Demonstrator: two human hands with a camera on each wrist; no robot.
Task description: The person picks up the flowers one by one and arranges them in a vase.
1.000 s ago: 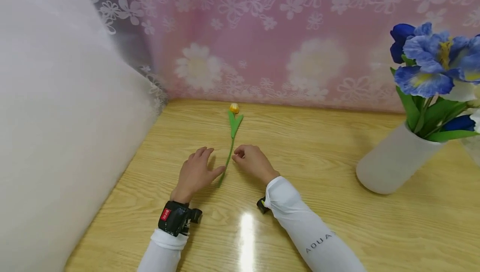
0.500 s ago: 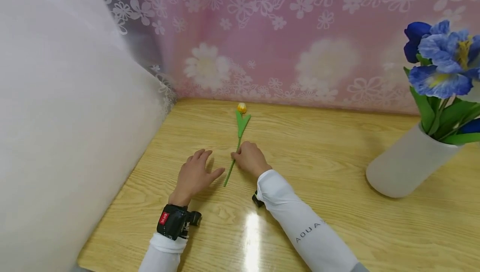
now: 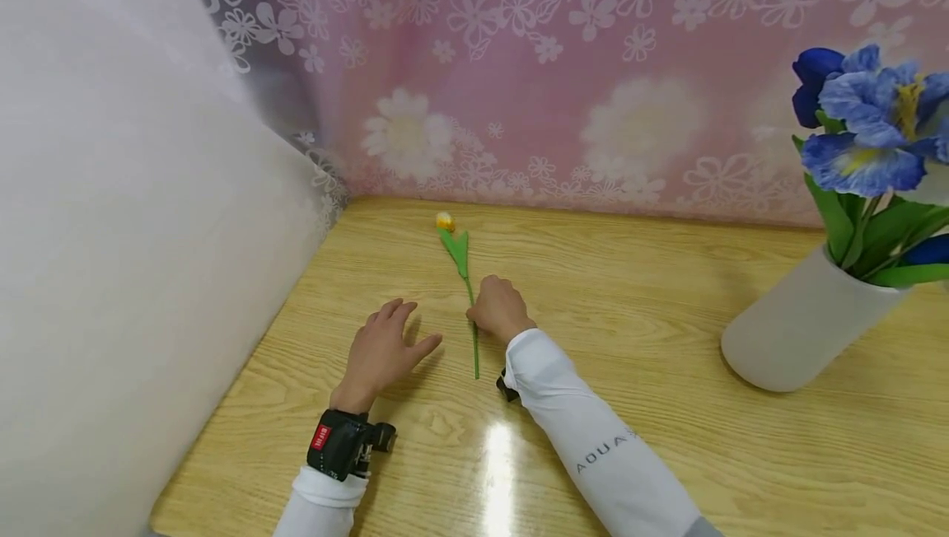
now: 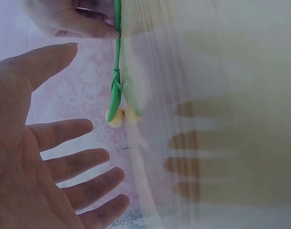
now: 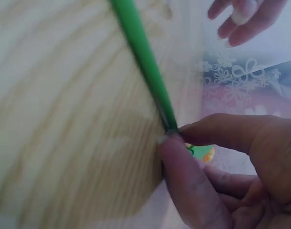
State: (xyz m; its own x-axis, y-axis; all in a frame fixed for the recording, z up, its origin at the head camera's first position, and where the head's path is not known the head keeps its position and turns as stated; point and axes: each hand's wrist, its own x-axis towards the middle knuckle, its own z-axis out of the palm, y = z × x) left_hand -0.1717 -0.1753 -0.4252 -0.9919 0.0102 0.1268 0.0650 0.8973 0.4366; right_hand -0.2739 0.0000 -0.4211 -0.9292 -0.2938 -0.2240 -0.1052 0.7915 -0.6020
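Note:
A single artificial tulip [image 3: 461, 261] with a yellow-orange head, two green leaves and a thin green stem lies on the wooden table. My right hand [image 3: 500, 308] pinches its stem at about mid-length between thumb and index finger; the right wrist view shows the stem [image 5: 148, 62] running into that pinch. To the left of the stem, my left hand [image 3: 380, 353] hovers with fingers spread, touching nothing. In the left wrist view its fingers [image 4: 83, 164] are straight and apart, with the tulip's leaves [image 4: 115, 98] beyond them.
A white vase [image 3: 811, 327] leans at the right, holding blue irises [image 3: 863, 125] and green leaves. White cloth [image 3: 148, 232] borders the table [image 3: 630, 273] on the left. A pink floral curtain [image 3: 519, 84] hangs along the back edge.
My right hand has moved onto the stem and pinched it. The tulip has turned, its head swinging left and its stem end right. My left hand has barely moved.

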